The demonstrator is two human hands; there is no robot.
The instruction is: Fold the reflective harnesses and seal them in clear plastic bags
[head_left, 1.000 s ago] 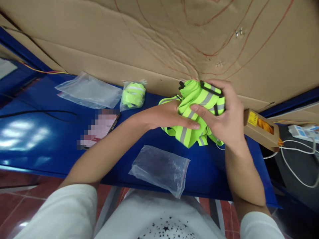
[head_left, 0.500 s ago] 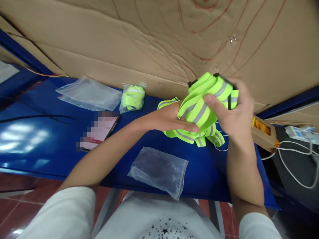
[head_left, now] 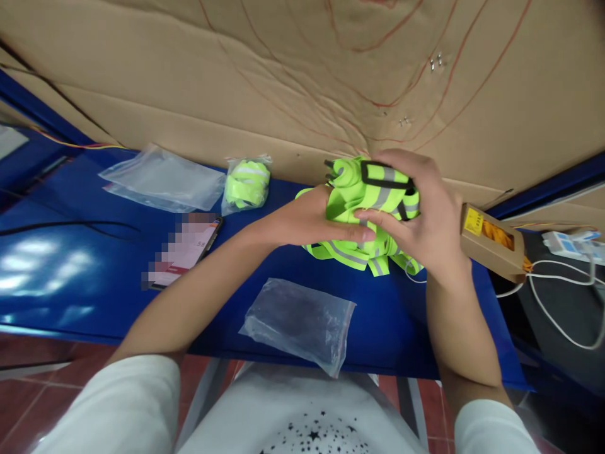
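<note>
Both hands close round a bundle of neon yellow-green reflective straps (head_left: 350,202) with grey stripes and black buckles. My left hand (head_left: 316,221) grips its left side, thumb across the front, most fingers hidden behind it. My right hand (head_left: 425,211) wraps the right side, thumb on the front and fingers over the top. More of the same strapping (head_left: 350,257) lies in loops on the blue table (head_left: 387,328) under the hands. In front of them an unfilled clear zip bag (head_left: 299,321) lies flat near the table's front edge.
A clear bag holding a rolled neon strap (head_left: 247,184) stands at the back, left of the hands. Flat clear bags (head_left: 163,180) and a phone (head_left: 186,249) lie further left. At right are a cardboard box (head_left: 494,243) and white cables (head_left: 539,309). A cardboard panel (head_left: 283,82) rises behind.
My right hand has come down and left with the bundle, which has turned so a black buckle faces up. My left hand stays at its left side. The view has shifted slightly.
</note>
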